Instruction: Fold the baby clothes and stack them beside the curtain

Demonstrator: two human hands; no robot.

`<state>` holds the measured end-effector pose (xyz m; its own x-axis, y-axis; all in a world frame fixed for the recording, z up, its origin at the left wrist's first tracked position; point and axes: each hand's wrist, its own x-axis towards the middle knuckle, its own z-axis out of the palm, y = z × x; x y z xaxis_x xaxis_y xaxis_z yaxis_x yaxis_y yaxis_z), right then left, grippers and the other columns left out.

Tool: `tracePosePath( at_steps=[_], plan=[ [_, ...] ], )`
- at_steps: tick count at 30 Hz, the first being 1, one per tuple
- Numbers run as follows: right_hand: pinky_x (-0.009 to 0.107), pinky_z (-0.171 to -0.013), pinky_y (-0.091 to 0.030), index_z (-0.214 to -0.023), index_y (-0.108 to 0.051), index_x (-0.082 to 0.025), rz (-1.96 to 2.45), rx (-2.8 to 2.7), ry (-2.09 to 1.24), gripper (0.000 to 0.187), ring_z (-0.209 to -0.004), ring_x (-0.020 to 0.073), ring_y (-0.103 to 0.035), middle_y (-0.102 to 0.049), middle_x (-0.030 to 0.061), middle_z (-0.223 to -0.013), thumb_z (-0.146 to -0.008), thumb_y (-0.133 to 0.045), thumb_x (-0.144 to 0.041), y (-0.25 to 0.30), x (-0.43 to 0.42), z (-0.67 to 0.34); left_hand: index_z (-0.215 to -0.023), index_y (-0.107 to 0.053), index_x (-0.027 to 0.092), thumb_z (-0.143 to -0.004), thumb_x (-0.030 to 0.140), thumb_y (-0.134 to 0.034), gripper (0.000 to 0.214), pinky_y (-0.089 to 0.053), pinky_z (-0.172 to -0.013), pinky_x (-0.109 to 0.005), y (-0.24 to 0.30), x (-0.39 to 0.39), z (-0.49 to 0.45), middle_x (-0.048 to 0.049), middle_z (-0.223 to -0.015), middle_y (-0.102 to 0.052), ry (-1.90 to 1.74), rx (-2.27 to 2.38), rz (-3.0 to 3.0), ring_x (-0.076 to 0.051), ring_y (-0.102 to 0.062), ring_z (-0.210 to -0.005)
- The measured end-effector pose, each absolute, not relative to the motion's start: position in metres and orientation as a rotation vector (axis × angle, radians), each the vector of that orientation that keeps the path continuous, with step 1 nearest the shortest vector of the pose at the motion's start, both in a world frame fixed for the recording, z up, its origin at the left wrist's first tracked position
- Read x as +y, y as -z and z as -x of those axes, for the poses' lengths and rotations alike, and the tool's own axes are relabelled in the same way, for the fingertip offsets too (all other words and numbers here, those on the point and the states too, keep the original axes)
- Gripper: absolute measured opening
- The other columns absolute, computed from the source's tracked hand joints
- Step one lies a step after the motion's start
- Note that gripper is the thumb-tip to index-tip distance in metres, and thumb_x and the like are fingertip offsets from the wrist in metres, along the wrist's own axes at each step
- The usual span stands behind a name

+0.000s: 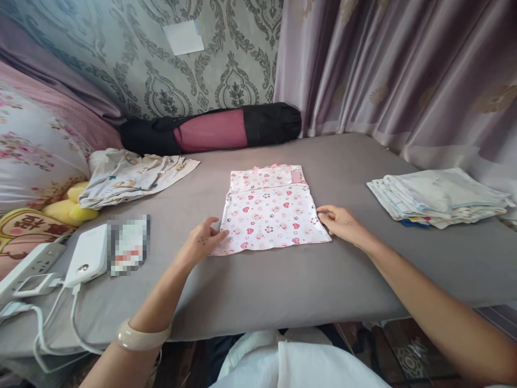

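A white cloth garment (270, 215) with a pink and red heart and flower print lies flat and folded in front of me. Its top part is folded over, with a pink patch (297, 177) at the right and a pink frill along the upper edge. My left hand (204, 240) pinches its left side near the lower corner, thumb on top of the cloth. At the right side, my right hand (343, 222) holds the edge between thumb and fingers. The fingertips under the cloth are partly hidden.
Folded cloths are stacked (440, 196) at the right; crumpled printed clothing (129, 175) lies at the left. A black and pink rolled bag (212, 129) lines the back. A white power bank (86, 256), power strip (34, 269) and cables occupy the near left, beside a blurred packet (129, 245).
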<state>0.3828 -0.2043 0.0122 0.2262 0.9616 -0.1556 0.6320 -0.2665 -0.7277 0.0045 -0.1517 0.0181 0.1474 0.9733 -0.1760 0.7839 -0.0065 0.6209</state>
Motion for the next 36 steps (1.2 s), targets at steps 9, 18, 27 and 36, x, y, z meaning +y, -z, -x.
tracePosePath(
  at_steps=[9, 18, 27, 36],
  plan=[
    [0.023, -0.050, -0.040, -0.129, -0.054, -0.020, 1.906, -1.581, -0.958, 0.049, -0.049, 0.0117, -0.048, -0.047, -0.0079, -0.055, -0.086, -0.053, -0.043, -0.025, -0.232, -0.377, -0.133, -0.050, 0.024, -0.078, 0.057, -0.062, 0.065, -0.034, -0.054, -0.023, -0.024, -0.165, 0.002, 0.0046, -0.067, -0.058, -0.455, 1.401, -1.670, -0.013, -0.051, -0.061],
    [0.020, -0.042, -0.030, -0.100, -0.073, -0.018, 1.721, -1.219, -1.305, 0.043, -0.047, 0.0053, -0.044, -0.068, 0.0032, -0.075, -0.070, -0.076, -0.049, -0.033, -0.239, -0.383, -0.097, -0.074, 0.020, -0.067, 0.048, -0.079, 0.042, -0.031, -0.052, -0.019, -0.031, -0.165, 0.012, 0.0024, -0.066, -0.057, -0.566, 1.305, -1.380, -0.008, -0.043, -0.058],
    [0.010, -0.038, -0.036, -0.086, -0.077, -0.019, 1.327, -0.583, -1.387, 0.025, -0.048, 0.0010, -0.045, -0.069, 0.0008, -0.077, -0.065, -0.087, -0.028, -0.039, -0.222, -0.382, -0.079, -0.069, 0.011, -0.070, 0.025, -0.082, 0.021, -0.028, -0.037, -0.012, -0.043, -0.145, 0.003, -0.0010, -0.062, -0.063, -0.955, 1.165, -0.708, -0.001, -0.039, -0.042],
    [0.018, -0.063, -0.057, -0.105, -0.069, -0.022, 1.184, -0.547, -1.294, 0.020, -0.098, 0.0151, -0.069, -0.067, 0.0078, -0.125, -0.091, -0.054, -0.023, -0.054, -0.205, -0.355, -0.101, -0.068, 0.016, -0.097, 0.047, -0.044, 0.039, -0.055, -0.074, -0.024, -0.057, -0.135, -0.026, -0.0104, -0.128, -0.065, -1.117, 0.918, -0.714, -0.017, -0.067, -0.101]
  ],
)
